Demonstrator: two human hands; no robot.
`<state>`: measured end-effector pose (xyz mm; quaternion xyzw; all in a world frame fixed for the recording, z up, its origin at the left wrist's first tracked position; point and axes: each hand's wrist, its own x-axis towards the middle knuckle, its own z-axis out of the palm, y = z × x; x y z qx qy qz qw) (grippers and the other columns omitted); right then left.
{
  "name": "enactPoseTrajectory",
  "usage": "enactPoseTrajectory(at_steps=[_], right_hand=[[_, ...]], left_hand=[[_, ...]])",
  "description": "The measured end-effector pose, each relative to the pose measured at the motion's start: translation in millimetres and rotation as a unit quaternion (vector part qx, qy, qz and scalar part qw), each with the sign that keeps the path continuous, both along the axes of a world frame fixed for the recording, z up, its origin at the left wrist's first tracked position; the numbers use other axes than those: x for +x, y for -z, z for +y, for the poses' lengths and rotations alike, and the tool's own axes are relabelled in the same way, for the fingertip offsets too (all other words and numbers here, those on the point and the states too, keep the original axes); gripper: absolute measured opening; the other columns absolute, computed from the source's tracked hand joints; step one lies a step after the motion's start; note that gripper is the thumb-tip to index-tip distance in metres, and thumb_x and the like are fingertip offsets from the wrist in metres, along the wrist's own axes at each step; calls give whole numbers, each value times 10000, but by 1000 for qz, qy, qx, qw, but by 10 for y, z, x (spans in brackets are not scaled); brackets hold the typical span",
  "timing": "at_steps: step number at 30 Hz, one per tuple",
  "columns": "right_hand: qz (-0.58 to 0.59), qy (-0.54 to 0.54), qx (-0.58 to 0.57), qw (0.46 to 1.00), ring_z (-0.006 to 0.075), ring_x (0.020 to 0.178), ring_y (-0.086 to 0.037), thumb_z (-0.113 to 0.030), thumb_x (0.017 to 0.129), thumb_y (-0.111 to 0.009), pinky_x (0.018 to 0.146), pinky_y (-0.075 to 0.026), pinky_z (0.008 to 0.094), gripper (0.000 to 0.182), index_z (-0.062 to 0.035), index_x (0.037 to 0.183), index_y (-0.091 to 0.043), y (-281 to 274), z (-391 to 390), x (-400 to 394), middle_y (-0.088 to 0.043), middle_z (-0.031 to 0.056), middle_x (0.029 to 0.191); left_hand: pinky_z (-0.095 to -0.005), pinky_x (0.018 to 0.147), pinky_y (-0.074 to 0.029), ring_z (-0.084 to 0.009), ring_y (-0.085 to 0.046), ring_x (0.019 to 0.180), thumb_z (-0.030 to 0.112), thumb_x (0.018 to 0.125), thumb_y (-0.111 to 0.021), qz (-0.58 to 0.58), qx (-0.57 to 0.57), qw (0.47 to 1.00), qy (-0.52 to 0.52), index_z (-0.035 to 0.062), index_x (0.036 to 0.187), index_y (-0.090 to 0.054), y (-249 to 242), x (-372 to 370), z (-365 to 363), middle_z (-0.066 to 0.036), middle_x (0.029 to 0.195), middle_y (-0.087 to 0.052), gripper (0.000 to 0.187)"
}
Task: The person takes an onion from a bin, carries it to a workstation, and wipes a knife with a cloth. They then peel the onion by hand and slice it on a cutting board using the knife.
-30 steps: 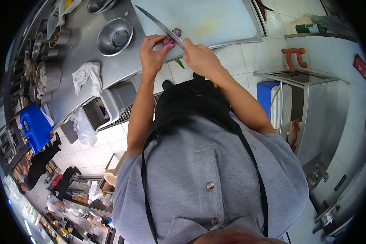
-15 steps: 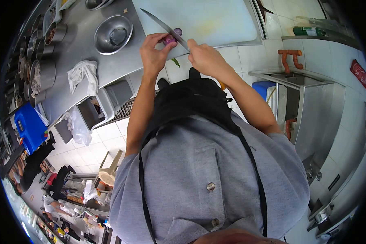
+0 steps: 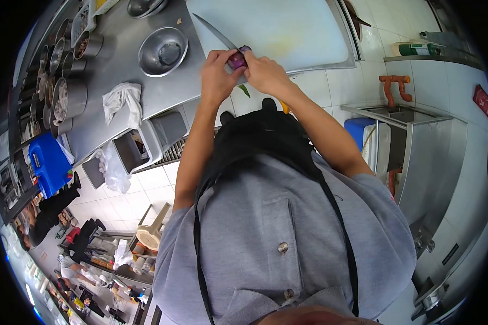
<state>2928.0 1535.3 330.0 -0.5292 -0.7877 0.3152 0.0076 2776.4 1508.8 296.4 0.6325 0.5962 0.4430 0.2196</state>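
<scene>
A small red onion (image 3: 236, 60) is in my left hand (image 3: 217, 77), its fingers and thumb closed round it near the front edge of the white cutting board (image 3: 309, 38). My right hand (image 3: 268, 75) is closed on a knife (image 3: 216, 32), its handle hidden in the grip. The long blade points away to the upper left and passes right at the far side of the onion. My two hands are close together, with the right fingertips at the onion's side. A green scrap (image 3: 245, 91) shows below my hands.
A metal bowl (image 3: 162, 52) stands left of the board on the steel counter (image 3: 106, 59), with a white cloth (image 3: 122, 104) nearer the edge. Several metal pots (image 3: 69, 100) line the far left. Grey bins (image 3: 131, 150) sit below the counter. Other people (image 3: 73, 268) are in the background.
My right hand has come in closer to the onion and my left hand, and the knife has shifted with it. The whole view has moved slightly.
</scene>
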Motion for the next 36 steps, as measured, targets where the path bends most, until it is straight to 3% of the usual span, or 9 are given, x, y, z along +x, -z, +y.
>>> enactPoseTrajectory(at_steps=[5, 9, 12, 13, 14, 17, 26, 29, 36], right_hand=[[2, 4, -10, 1000, 409, 890, -641, -205, 901, -548, 742, -515, 508, 323, -34, 1159, -457, -8, 38, 26, -650, 216, 947], [23, 16, -11, 1000, 421, 911, -636, -201, 896, -550, 768, -509, 518, 302, -40, 1138, -468, 61, 61, 17, -652, 222, 953], [44, 43, -40, 997, 416, 923, -637, -196, 886, -547, 786, -506, 516, 296, -38, 1130, -485, 43, 87, 70, -658, 221, 957], [60, 55, -75, 994, 413, 926, -639, -198, 882, -544, 792, -506, 513, 302, -40, 1135, -494, 21, 72, 73, -661, 221, 960], [62, 57, -76, 994, 413, 926, -639, -198, 882, -544, 792, -506, 513, 302, -40, 1135, -494, 46, 70, 69, -661, 221, 960], [38, 58, -62, 996, 406, 909, -645, -219, 879, -540, 785, -510, 501, 348, -45, 1177, -494, 91, 83, 46, -664, 215, 957], [197, 149, -182, 952, 365, 717, -651, -162, 871, -536, 691, -526, 450, 288, -60, 1138, -569, -11, 54, 126, -664, 192, 775], [257, 173, -124, 943, 342, 643, -636, -137, 867, -552, 654, -514, 435, 332, -86, 1195, -567, 7, 7, 136, -654, 170, 706], [185, 157, 83, 966, 347, 801, -662, -427, 943, -484, 727, -505, 441, 497, -108, 1321, -531, -177, -172, 59, -677, 164, 777]], left_hand=[[-408, 783, -511, -314, -616, 828, 140, 615, -843, 193, -37, 980, 37, 35, 1033, -626, -136, 35, 52, -131, 947, -624, 482], [-384, 802, -506, -285, -628, 896, 181, 630, -843, 182, -66, 980, 45, 18, 1019, -598, -103, -1, 94, -123, 973, -630, 488], [-348, 862, -505, -258, -626, 988, 107, 654, -832, 35, -130, 990, 49, 17, 1069, -554, 46, -136, 52, -131, 1069, -628, 508], [-347, 894, -502, -260, -614, 1030, 41, 681, -800, -140, -110, 982, 66, 19, 1110, -521, 139, -171, 5, -152, 1128, -608, 512], [-345, 926, -500, -262, -603, 1071, -25, 709, -768, -310, -87, 943, 79, 22, 1151, -487, 234, -208, -22, -173, 1188, -588, 526], [-384, 995, -479, -303, -568, 1146, -154, 738, -672, -438, -73, 885, 138, 39, 1208, -437, 128, -215, -69, -219, 1269, -531, 560], [-430, 1053, -438, -375, -527, 1205, -78, 879, -561, -626, -92, 770, 88, -5, 1299, -446, 41, -315, -57, -239, 1283, -515, 441], [-438, 1053, -438, -387, -537, 1185, -36, 926, -521, -657, -142, 740, 20, -72, 1291, -447, -69, -279, -21, -238, 1276, -514, 374], [-427, 1060, -438, -375, -538, 1178, 26, 948, -530, -641, -138, 755, -9, -140, 1237, -440, -115, -155, 15, -223, 1238, -527, 346]])
